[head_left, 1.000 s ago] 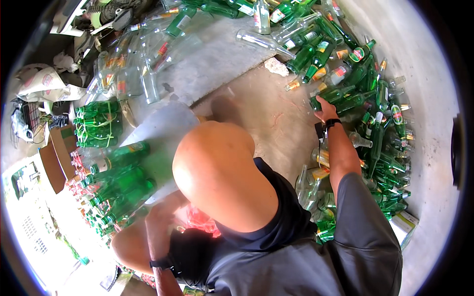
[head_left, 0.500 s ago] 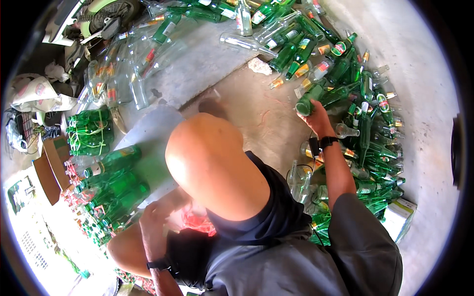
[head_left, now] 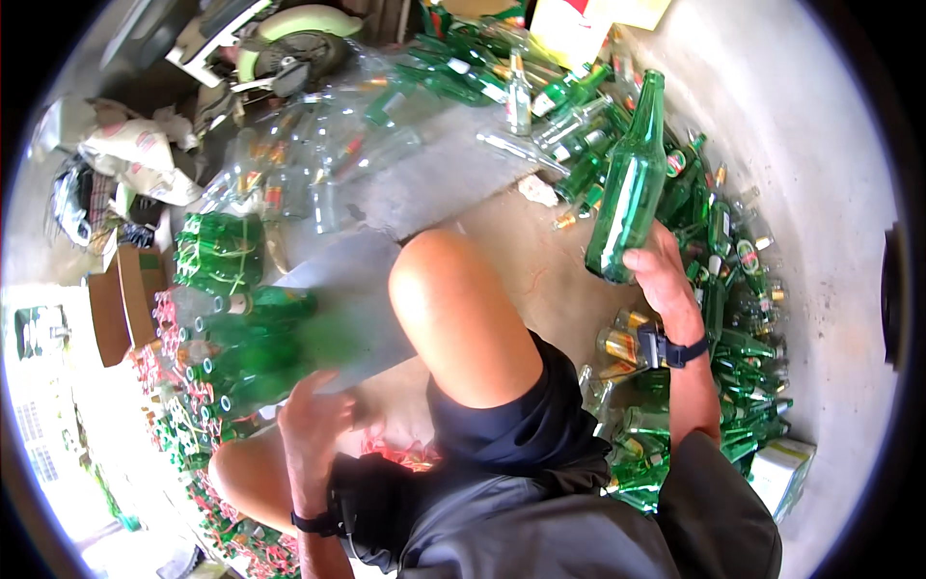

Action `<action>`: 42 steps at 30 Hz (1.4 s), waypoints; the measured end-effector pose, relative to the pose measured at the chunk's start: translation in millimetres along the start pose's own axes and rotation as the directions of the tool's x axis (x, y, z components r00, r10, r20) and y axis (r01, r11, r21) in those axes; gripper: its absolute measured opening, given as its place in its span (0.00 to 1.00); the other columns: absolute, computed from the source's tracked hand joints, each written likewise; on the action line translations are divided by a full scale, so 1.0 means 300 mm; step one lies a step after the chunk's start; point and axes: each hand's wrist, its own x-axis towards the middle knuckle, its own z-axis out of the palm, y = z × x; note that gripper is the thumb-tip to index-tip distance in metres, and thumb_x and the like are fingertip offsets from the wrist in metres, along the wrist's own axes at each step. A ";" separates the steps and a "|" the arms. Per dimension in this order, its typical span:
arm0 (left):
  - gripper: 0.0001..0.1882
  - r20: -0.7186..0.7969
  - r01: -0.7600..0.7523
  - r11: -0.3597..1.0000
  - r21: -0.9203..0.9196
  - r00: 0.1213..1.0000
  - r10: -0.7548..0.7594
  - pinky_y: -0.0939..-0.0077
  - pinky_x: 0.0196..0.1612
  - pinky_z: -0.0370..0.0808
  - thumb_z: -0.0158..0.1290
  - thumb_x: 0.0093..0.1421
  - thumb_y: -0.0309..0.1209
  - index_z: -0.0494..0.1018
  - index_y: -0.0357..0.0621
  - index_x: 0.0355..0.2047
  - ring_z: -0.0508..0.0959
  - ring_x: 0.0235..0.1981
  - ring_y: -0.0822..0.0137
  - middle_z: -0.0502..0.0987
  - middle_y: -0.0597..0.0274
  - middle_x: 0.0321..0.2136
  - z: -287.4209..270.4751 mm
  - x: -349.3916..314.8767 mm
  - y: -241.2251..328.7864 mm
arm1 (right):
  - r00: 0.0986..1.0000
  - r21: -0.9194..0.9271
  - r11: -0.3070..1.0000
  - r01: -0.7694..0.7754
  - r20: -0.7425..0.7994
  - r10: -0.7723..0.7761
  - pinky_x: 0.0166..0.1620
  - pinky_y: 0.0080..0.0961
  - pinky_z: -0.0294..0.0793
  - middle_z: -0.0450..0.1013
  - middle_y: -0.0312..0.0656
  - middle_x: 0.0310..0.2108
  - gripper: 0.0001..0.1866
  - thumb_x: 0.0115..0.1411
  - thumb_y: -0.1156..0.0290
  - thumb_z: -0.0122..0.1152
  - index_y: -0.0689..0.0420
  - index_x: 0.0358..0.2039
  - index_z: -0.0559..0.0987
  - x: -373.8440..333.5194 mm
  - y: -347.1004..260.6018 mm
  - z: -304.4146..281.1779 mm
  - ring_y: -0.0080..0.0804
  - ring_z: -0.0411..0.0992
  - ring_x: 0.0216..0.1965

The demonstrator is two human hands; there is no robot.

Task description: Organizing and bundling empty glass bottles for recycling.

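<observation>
A green glass beer bottle (head_left: 632,183) is in my right hand (head_left: 667,275), which grips it near the base. Its neck points up and away from me, and no label shows on the side I see. Beyond that hand lies a heap of green and clear bottles (head_left: 709,217). On the left, my left hand (head_left: 311,420) hovers beside my bent leg, fingers apart and slightly blurred, holding nothing that I can see. Just past it, several green bottles (head_left: 256,357) lie side by side with their mouths toward the left.
A string-tied bundle of green bottles (head_left: 220,253) stands by a cardboard box (head_left: 130,299). Clear bottles (head_left: 318,145) lie on a grey sheet (head_left: 415,179). Red strings (head_left: 400,449) rest near my leg. A white box (head_left: 779,475) sits against the right wall; a wheel (head_left: 289,58) stands far off.
My right hand has lifted the green bottle out of the heap and tipped it more upright. My left hand has shifted slightly up and right. The whole view has also moved.
</observation>
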 end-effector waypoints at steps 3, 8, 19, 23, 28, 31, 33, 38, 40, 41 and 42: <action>0.22 -0.039 -0.085 0.996 -0.005 0.996 0.085 0.78 0.39 0.81 0.60 0.63 0.28 0.76 0.32 0.57 0.83 0.32 0.71 0.85 0.56 0.33 0.064 -0.040 0.159 | 0.993 -0.134 0.991 0.029 0.117 -0.014 0.54 0.28 0.76 0.78 0.40 0.48 0.41 0.47 0.53 0.69 0.66 0.58 0.76 -0.051 -0.149 0.104 0.29 0.76 0.49; 0.28 0.006 -0.174 0.973 -0.149 0.984 0.177 0.76 0.43 0.81 0.64 0.65 0.38 0.74 0.31 0.59 0.83 0.36 0.70 0.84 0.52 0.40 0.094 -0.127 0.319 | 0.943 -0.238 0.970 -0.049 0.309 0.124 0.53 0.28 0.76 0.79 0.40 0.46 0.42 0.39 0.55 0.73 0.65 0.55 0.77 -0.177 -0.284 0.242 0.30 0.78 0.46; 0.20 0.074 -0.261 0.877 -0.403 0.946 0.316 0.89 0.24 0.65 0.56 0.73 0.38 0.75 0.33 0.56 0.65 0.18 0.85 0.84 0.48 0.48 0.383 -0.081 0.519 | 0.802 -0.513 0.773 0.374 0.598 0.009 0.55 0.40 0.76 0.77 0.55 0.48 0.44 0.42 0.64 0.80 0.66 0.60 0.73 -0.356 -0.230 0.316 0.54 0.77 0.49; 0.14 0.050 -0.396 0.834 -0.385 0.893 0.447 0.87 0.21 0.62 0.53 0.75 0.35 0.78 0.35 0.49 0.60 0.16 0.87 0.85 0.46 0.42 0.433 -0.069 0.473 | 0.762 -0.515 0.790 0.332 0.641 0.097 0.54 0.37 0.78 0.77 0.49 0.50 0.41 0.44 0.66 0.81 0.61 0.60 0.75 -0.322 -0.208 0.246 0.46 0.78 0.49; 0.17 -0.039 -0.447 0.786 -0.427 0.877 0.478 0.89 0.21 0.62 0.53 0.75 0.36 0.77 0.32 0.51 0.58 0.16 0.87 0.84 0.44 0.43 0.465 -0.087 0.474 | 0.851 -0.365 0.931 0.011 0.492 0.183 0.50 0.30 0.79 0.79 0.39 0.44 0.27 0.57 0.67 0.77 0.59 0.55 0.78 -0.268 -0.087 0.060 0.27 0.77 0.47; 0.21 -0.077 -0.503 0.732 -0.460 0.843 0.532 0.89 0.23 0.60 0.48 0.77 0.41 0.76 0.33 0.54 0.57 0.19 0.86 0.84 0.46 0.45 0.430 -0.081 0.461 | 0.869 -0.511 0.841 -0.177 0.320 0.377 0.41 0.28 0.79 0.80 0.38 0.37 0.15 0.64 0.66 0.68 0.61 0.46 0.81 -0.250 0.037 -0.089 0.28 0.78 0.38; 0.23 -0.099 -0.469 0.741 -0.481 0.869 0.485 0.90 0.27 0.59 0.47 0.78 0.43 0.74 0.34 0.57 0.57 0.21 0.84 0.82 0.48 0.49 0.385 -0.096 0.453 | 0.834 -0.623 0.755 -0.207 0.291 0.469 0.37 0.29 0.77 0.80 0.39 0.33 0.13 0.64 0.66 0.67 0.62 0.42 0.82 -0.253 0.112 -0.160 0.28 0.77 0.33; 0.23 -0.243 -0.447 0.768 -0.458 0.894 0.375 0.89 0.26 0.58 0.47 0.78 0.44 0.73 0.35 0.58 0.60 0.22 0.83 0.82 0.48 0.50 0.373 -0.132 0.471 | 0.605 -0.974 0.226 0.024 0.194 0.772 0.27 0.36 0.73 0.76 0.46 0.21 0.21 0.59 0.56 0.71 0.64 0.29 0.81 -0.321 0.415 -0.341 0.34 0.74 0.21; 0.24 -0.273 -0.431 0.780 -0.454 0.900 0.338 0.88 0.26 0.58 0.47 0.78 0.44 0.72 0.34 0.59 0.62 0.22 0.83 0.81 0.47 0.51 0.362 -0.142 0.469 | 0.471 -0.990 0.098 -0.106 0.037 0.881 0.27 0.40 0.75 0.78 0.53 0.27 0.27 0.55 0.49 0.73 0.65 0.34 0.80 -0.350 0.408 -0.305 0.42 0.77 0.23; 0.24 -0.275 -0.426 0.781 -0.457 0.903 0.331 0.88 0.26 0.58 0.47 0.78 0.44 0.72 0.34 0.59 0.63 0.23 0.83 0.81 0.47 0.51 0.358 -0.146 0.473 | 0.535 -0.990 0.136 0.037 0.135 0.834 0.35 0.44 0.80 0.81 0.56 0.34 0.30 0.52 0.46 0.75 0.64 0.38 0.82 -0.391 0.459 -0.342 0.48 0.81 0.31; 0.24 -0.275 -0.420 0.782 -0.460 0.905 0.324 0.89 0.26 0.58 0.47 0.78 0.44 0.72 0.33 0.59 0.63 0.23 0.83 0.81 0.47 0.51 0.356 -0.149 0.477 | 0.528 -0.993 0.073 0.096 0.113 0.842 0.39 0.45 0.80 0.81 0.55 0.37 0.31 0.51 0.47 0.76 0.64 0.41 0.83 -0.429 0.503 -0.380 0.51 0.81 0.37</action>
